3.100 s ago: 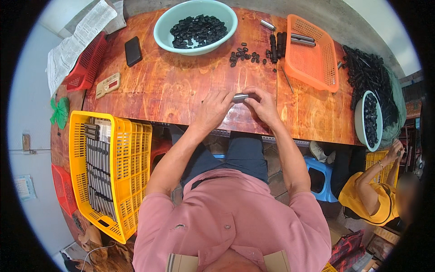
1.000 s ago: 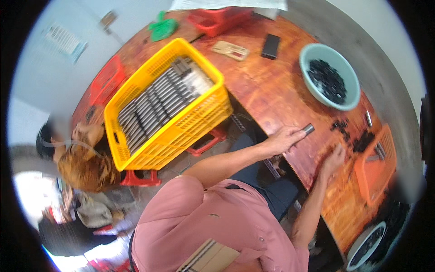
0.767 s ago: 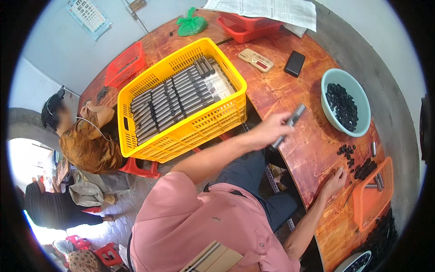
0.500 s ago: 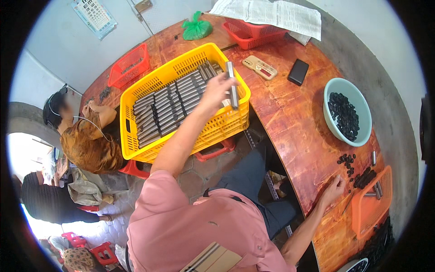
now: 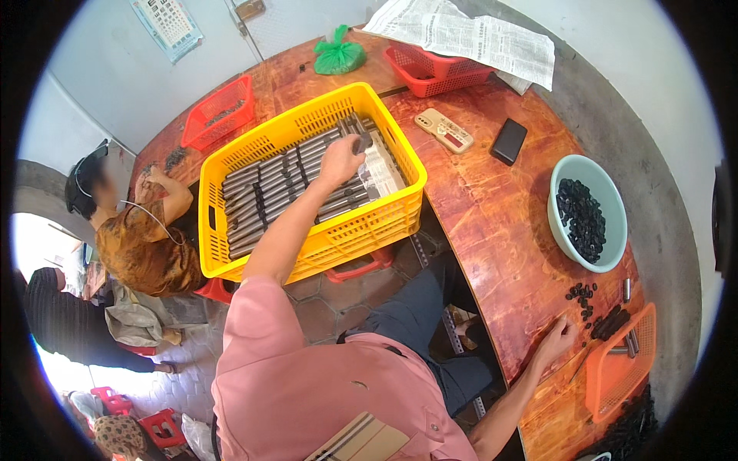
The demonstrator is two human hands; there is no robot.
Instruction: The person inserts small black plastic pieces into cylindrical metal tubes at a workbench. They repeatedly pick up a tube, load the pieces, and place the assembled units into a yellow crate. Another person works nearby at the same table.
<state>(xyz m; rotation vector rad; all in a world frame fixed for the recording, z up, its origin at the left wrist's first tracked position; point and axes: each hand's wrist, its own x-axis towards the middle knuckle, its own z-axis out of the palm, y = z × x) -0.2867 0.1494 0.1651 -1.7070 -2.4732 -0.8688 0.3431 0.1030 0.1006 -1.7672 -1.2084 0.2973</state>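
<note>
My left hand (image 5: pixel 343 160) reaches into a yellow plastic crate (image 5: pixel 319 257), fingers closed on the end of a grey metal tube (image 5: pixel 364 143); most of this tube is hidden. Rows of similar metal tubes (image 5: pixel 257 207) with black bands lie side by side in the crate, and a sheet of newspaper (image 5: pixel 380 169) shows at its right end. At the right, my right hand (image 5: pixel 558 338) rests on the wooden table with its fingers curled; what they hold, if anything, is hidden. Loose small black pieces (image 5: pixel 584 296) and a bundle of black parts (image 5: pixel 611 323) lie just beyond it.
A pale blue bowl (image 5: pixel 619 207) of black pieces and an orange basket (image 5: pixel 615 384) with tubes stand at the right. Phones (image 5: pixel 508 141), red baskets (image 5: pixel 430 86) and a green bag (image 5: pixel 339 58) lie farther back. Another person (image 5: pixel 146 246) sits left of the crate.
My left hand has lowered the metal tube from above the crate's right end down among the other tubes, moving a little left. My right hand stays at the same spot on the table.
</note>
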